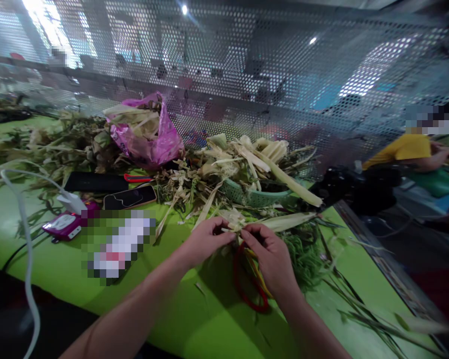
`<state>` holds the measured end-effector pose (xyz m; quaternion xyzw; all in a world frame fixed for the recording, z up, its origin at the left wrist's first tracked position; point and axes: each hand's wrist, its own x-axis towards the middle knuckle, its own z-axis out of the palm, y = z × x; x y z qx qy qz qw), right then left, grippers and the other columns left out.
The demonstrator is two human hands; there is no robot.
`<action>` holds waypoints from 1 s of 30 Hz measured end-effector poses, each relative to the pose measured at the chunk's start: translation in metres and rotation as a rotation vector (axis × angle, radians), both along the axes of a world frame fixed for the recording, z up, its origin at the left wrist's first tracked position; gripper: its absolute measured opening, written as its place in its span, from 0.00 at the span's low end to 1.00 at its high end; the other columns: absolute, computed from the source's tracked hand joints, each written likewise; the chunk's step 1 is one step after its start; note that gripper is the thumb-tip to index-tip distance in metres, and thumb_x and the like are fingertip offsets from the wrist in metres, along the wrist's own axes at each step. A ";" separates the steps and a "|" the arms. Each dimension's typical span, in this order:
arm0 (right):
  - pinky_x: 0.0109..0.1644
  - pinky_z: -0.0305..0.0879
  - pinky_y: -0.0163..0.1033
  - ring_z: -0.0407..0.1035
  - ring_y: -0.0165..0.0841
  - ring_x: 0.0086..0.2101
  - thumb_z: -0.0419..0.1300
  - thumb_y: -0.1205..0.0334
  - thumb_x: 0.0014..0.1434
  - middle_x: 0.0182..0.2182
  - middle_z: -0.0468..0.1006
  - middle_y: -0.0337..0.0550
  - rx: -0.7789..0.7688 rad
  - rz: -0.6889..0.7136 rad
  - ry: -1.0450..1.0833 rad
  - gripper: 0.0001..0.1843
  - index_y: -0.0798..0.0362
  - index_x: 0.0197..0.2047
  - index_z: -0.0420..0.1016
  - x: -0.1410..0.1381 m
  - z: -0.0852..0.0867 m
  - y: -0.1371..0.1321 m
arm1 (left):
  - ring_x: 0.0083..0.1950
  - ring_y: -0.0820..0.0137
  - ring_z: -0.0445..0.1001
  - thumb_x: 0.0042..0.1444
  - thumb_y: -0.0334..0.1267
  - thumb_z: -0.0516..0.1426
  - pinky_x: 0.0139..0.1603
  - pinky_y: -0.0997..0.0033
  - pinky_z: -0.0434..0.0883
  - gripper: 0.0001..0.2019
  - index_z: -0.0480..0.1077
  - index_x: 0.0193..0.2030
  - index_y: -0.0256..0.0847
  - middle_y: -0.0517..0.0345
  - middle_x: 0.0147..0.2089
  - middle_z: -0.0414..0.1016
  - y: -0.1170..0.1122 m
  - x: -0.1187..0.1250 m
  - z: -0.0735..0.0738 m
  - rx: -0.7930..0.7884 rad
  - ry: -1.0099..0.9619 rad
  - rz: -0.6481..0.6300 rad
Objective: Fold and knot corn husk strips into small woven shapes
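Observation:
Over the green table [172, 309], my left hand [207, 242] and my right hand [273, 257] meet fingertip to fingertip. Both pinch a pale piece of dried corn husk [235, 218]. A long husk strip [284, 221] stretches to the right just behind my right hand. Beneath that hand is a red loop [261, 305] with a yellow strand beside it; my fingers hide its upper part, and I cannot tell whether they touch it. Behind my hands stands a green basket [247, 196] heaped with dried husks [264, 154].
A pink plastic bag [168, 142] of husks leans by the perforated metal screen [228, 70]. Left lie loose husks [75, 139], a phone [130, 198], a red-handled tool [137, 178] and a purple power strip [65, 224] with a white cable. Green strands [303, 254] lie right. A person in yellow [407, 148] sits beyond.

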<state>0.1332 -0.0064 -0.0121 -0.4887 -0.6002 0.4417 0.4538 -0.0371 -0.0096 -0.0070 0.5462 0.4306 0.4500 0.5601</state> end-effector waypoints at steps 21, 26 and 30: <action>0.30 0.57 0.34 0.59 0.29 0.26 0.67 0.52 0.50 0.24 0.69 0.35 -0.176 0.023 0.138 0.14 0.53 0.29 0.72 -0.004 0.000 -0.002 | 0.28 0.75 0.65 0.46 0.32 0.59 0.31 0.73 0.63 0.07 0.65 0.32 0.37 0.63 0.27 0.67 0.003 0.003 -0.014 0.026 0.037 0.003; 0.31 0.60 0.34 0.63 0.29 0.25 0.69 0.55 0.48 0.24 0.72 0.35 -0.327 0.019 0.360 0.13 0.52 0.30 0.72 -0.007 0.000 -0.004 | 0.33 0.73 0.65 0.48 0.32 0.59 0.34 0.74 0.63 0.05 0.66 0.32 0.38 0.61 0.30 0.68 0.001 0.007 -0.015 0.203 0.125 0.061; 0.30 0.60 0.33 0.64 0.28 0.25 0.69 0.56 0.49 0.24 0.72 0.35 -0.300 -0.017 0.403 0.12 0.52 0.31 0.72 -0.005 0.002 -0.003 | 0.34 0.73 0.67 0.51 0.40 0.60 0.36 0.73 0.64 0.09 0.68 0.37 0.38 0.59 0.33 0.70 0.001 0.004 -0.009 0.069 0.002 0.006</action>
